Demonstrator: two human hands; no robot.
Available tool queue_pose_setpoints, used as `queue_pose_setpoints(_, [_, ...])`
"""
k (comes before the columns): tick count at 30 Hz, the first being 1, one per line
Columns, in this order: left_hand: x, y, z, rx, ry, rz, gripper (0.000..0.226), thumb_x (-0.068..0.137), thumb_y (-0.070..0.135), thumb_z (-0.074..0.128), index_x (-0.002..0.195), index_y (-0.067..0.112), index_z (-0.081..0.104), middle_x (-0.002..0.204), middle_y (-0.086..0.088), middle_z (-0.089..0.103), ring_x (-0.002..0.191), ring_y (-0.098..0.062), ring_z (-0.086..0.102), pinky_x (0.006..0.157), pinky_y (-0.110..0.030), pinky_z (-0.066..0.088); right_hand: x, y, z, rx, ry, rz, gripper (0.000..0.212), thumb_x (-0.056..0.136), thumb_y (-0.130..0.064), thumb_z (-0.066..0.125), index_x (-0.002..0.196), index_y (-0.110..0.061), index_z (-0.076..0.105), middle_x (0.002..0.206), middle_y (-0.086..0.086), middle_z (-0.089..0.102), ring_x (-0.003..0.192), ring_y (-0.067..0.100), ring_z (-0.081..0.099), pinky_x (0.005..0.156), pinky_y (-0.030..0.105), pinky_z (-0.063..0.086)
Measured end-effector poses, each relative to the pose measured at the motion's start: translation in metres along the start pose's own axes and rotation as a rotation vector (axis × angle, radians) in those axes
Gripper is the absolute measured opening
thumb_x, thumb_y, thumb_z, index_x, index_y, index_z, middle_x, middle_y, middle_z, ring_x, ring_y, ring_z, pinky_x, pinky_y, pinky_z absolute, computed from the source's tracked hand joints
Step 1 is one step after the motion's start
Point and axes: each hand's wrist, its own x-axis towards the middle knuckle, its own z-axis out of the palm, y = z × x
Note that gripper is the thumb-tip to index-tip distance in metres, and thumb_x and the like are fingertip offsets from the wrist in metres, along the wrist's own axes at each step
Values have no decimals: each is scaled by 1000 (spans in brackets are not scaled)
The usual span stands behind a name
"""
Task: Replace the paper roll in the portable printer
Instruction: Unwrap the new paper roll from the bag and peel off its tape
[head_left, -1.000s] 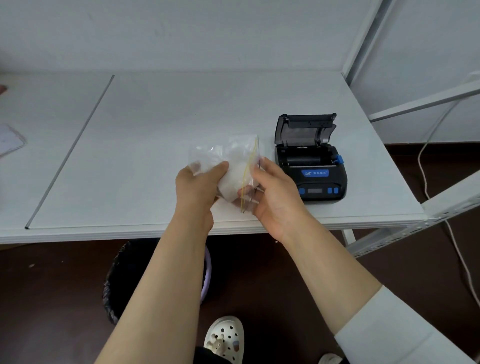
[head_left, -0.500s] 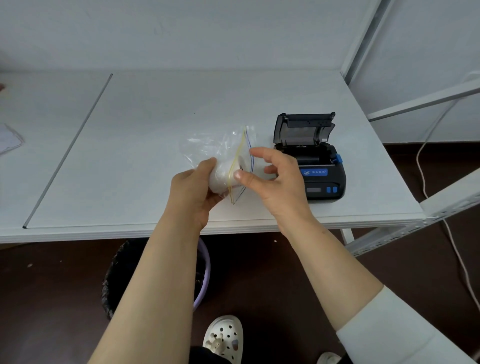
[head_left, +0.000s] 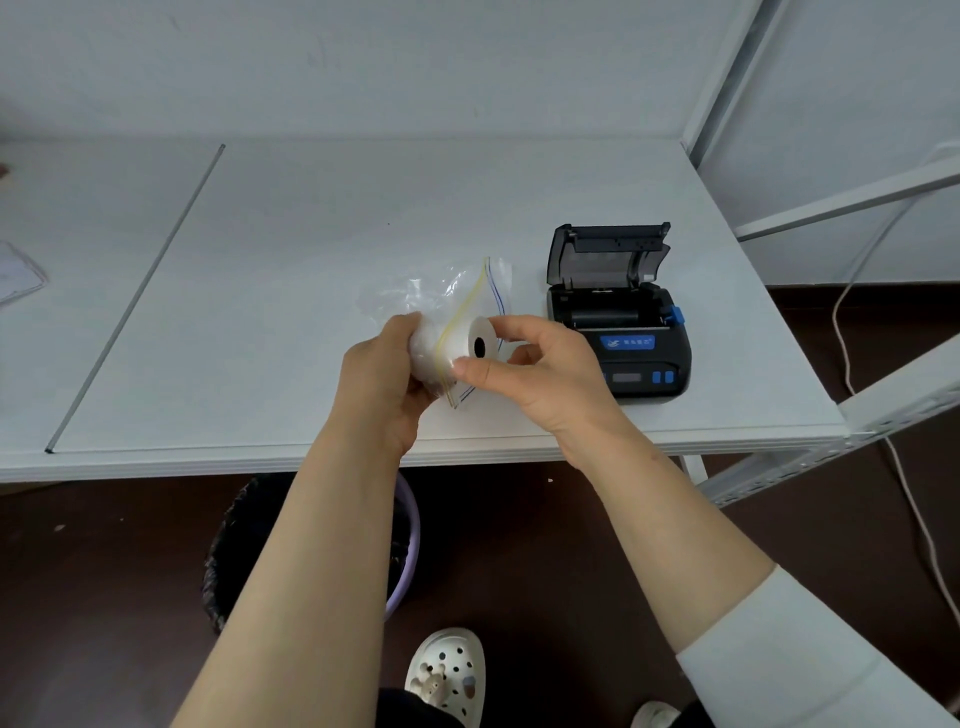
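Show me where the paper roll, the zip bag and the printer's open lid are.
paper roll (head_left: 475, 338), head view, flat end beside its core hole
zip bag (head_left: 415, 291), head view, crumpled clear plastic
printer's open lid (head_left: 605, 260), head view, inner face

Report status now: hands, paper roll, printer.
Left hand grips roll through zip bag. Right hand pinches paper roll at bag mouth. Printer lid open, path clear.

You stand in a plain workroom or storeroom: a bare white laminate table set against a blank white wall, white slotted metal shelving uprights at your right, a dark brown floor, and a lilac-rimmed waste bin with a black liner under the table.
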Motion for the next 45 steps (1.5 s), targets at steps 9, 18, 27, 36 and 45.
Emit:
queue_pose_setpoints(9, [12,-1,-9,-22,182,34,16,88,16,58,72,12,56,66,-3,55,54,-14,44,44,-21,35,2,-2,-4,368,125,65,27,68,-6,77,91,-16,65,85,0,66,79,17,65,75,30,58])
queue_pose_setpoints(18, [24,-7,-13,257,361,150,65,75,34,72,128,10,42,124,-5,51,109,-30,56,86,-32,52,4,-5,-9,584,250,137,27,75,-7,71,100,-7,62,81,-1,67,71,12,69,70,24,59])
queue_pose_setpoints(27, [20,-26,-7,965,256,465,44,85,8,48,128,13,54,135,-11,51,122,-32,43,96,-36,35,4,-3,-7,638,235,186,28,76,-10,71,102,-8,62,102,13,66,96,27,68,76,30,59])
queue_pose_setpoints(36, [-14,-3,20,169,-87,172,21,89,23,47,94,17,67,97,-6,68,91,-22,65,70,-32,52,2,-7,-16,689,125,165,16,80,-9,66,94,-17,66,109,17,66,93,28,69,78,36,59])
queue_pose_setpoints(45, [-18,0,20,-24,-216,22,11,84,13,60,86,4,65,88,-12,65,83,-21,64,77,-28,57,1,-9,-22,566,60,163,27,87,-37,56,90,-12,66,80,10,68,70,18,66,65,29,57])
